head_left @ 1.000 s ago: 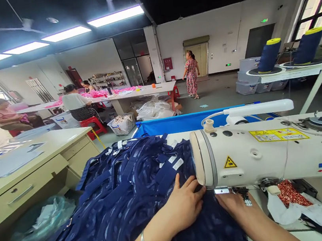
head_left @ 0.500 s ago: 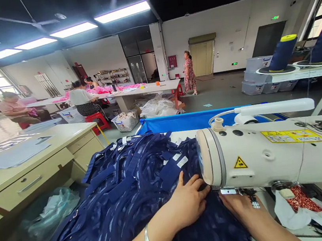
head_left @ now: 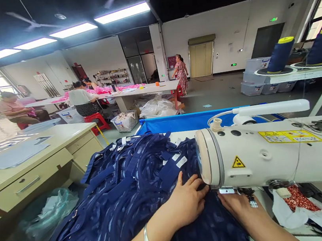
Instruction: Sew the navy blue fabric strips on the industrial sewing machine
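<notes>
A large heap of navy-blue garments (head_left: 125,205) with straps and white tags (head_left: 181,161) spreads left of and in front of the sewing machine (head_left: 244,156). My left hand (head_left: 188,198), a silver bangle on its wrist, lies on the navy cloth beside the machine's head end; its fingers are spread. Under the machine head, close to the presser foot (head_left: 253,202), is my right hand (head_left: 237,205) at the right edge of the cloth. The machine hides its fingertips, so I cannot tell whether they grip the fabric.
Navy thread cones (head_left: 280,54) stand on a rack at right. Red beads or sequins (head_left: 300,198) lie on white material beside the machine. A cream desk (head_left: 49,160) is at left, a blue cloth bin (head_left: 173,124) behind the machine. Several people work or walk farther back.
My hands stay in nearly the same place on the navy cloth. In the background, the person in the patterned dress has moved left, towards the long table.
</notes>
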`<state>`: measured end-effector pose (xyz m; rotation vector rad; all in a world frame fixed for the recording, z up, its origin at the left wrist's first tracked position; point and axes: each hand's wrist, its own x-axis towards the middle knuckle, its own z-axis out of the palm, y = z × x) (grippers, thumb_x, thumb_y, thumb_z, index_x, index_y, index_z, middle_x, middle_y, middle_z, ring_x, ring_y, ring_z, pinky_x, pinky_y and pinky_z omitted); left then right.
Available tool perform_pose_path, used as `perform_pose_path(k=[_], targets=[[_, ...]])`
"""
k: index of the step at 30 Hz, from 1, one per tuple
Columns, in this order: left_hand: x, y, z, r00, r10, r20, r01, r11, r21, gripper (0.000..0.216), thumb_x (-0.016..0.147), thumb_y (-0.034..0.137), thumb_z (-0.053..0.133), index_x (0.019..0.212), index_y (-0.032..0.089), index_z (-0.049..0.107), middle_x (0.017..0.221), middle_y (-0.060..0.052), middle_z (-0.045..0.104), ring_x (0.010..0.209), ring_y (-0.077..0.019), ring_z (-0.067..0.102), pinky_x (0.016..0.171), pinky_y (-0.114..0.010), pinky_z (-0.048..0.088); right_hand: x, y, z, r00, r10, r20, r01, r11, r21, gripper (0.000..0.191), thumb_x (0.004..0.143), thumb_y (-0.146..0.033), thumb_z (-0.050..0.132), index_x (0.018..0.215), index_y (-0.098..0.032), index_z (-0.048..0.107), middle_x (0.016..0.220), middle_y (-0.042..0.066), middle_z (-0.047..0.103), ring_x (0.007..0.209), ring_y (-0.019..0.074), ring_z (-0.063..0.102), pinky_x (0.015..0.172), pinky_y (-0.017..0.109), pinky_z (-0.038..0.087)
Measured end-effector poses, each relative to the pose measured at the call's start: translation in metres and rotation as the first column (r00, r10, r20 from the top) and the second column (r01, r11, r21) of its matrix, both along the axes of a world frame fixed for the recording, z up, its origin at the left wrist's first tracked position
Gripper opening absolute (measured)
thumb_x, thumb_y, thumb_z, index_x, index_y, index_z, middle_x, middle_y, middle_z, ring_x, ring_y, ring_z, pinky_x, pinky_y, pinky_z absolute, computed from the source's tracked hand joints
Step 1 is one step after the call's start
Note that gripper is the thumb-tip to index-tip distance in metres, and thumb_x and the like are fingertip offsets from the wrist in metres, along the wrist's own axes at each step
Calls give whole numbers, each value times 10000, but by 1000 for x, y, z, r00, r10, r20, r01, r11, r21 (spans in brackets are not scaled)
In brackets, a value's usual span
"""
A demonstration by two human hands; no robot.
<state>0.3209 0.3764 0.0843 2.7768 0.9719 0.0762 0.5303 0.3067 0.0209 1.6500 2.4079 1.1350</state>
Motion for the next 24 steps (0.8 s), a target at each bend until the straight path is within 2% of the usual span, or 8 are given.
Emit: perform_pose_path(k=[2, 7, 12, 15, 17, 19, 21, 24], targets=[[0, 0, 2, 1000, -1, -6, 1, 1000, -11, 397, 953, 249, 481, 1339, 260, 577, 1360, -106, 575, 1345, -321, 451, 1109, -769, 141, 0, 1, 2, 999, 10, -35, -10, 1000, 18, 582, 811, 91, 473, 1189, -298, 684, 1105, 48, 683, 836, 249, 660, 649, 335, 594], [1, 0, 0, 1000, -5, -3, 5, 1000, 15, 411, 943, 243, 496, 1346, 260, 577, 1373, -112, 570, 1332, -335, 469, 1112, -767, 141, -6, 2, 10, 1000, -14, -24, 17, 993, 115, 423, 828, 33, 539, 1064, -267, 722, 868, 45, 667, 709, 230, 630, 618, 339, 590], [0, 2, -4, 1000, -20, -10, 20, 999, 32, 422, 936, 244, 509, 1352, 257, 574, 1357, -118, 582, 1306, -342, 495, 1102, -775, 161, -6, 0, 12, 996, 8, -91, -1, 998, 69, 502, 831, 44, 499, 1156, -283, 698, 992, 45, 693, 779, 239, 653, 643, 342, 585], [0, 3, -5, 1000, -24, -8, 25, 999, 48, 426, 934, 233, 501, 1355, 254, 571, 1348, -120, 587, 1310, -340, 490, 1096, -779, 162, -4, 0, 8, 999, 21, -47, -18, 997, 79, 509, 837, 71, 482, 1137, -272, 710, 932, 28, 699, 747, 246, 657, 640, 369, 577], [0, 3, -5, 1000, -25, -8, 25, 998, 53, 433, 932, 220, 495, 1358, 249, 566, 1342, -122, 591, 1310, -338, 490, 1094, -781, 165, -4, 0, 6, 995, 43, -94, -36, 997, 70, 529, 841, 99, 460, 1111, -275, 720, 893, 18, 699, 811, 263, 671, 650, 368, 566], [0, 2, -5, 1000, -22, -8, 23, 998, 54, 431, 931, 218, 496, 1355, 244, 569, 1340, -123, 593, 1306, -337, 494, 1096, -779, 163, -4, 0, 5, 989, 59, -139, -52, 997, 53, 571, 836, 126, 438, 1137, -275, 712, 953, 27, 701, 888, 276, 672, 664, 367, 565], [0, 2, -5, 1000, -17, -9, 17, 998, 52, 429, 930, 222, 501, 1353, 242, 572, 1348, -122, 588, 1311, -337, 489, 1101, -775, 161, -4, 0, 7, 994, 51, -93, -47, 998, 46, 605, 824, 139, 433, 1187, -267, 695, 1027, 44, 695, 856, 275, 671, 655, 380, 579], [0, 2, -5, 1000, -25, -9, 25, 998, 50, 438, 935, 228, 495, 1369, 246, 555, 1364, -118, 576, 1344, -338, 454, 1101, -777, 157, -4, -2, 12, 1000, 26, 14, -27, 999, 40, 571, 836, 109, 464, 1179, -280, 704, 1011, 39, 697, 749, 254, 665, 630, 387, 603]])
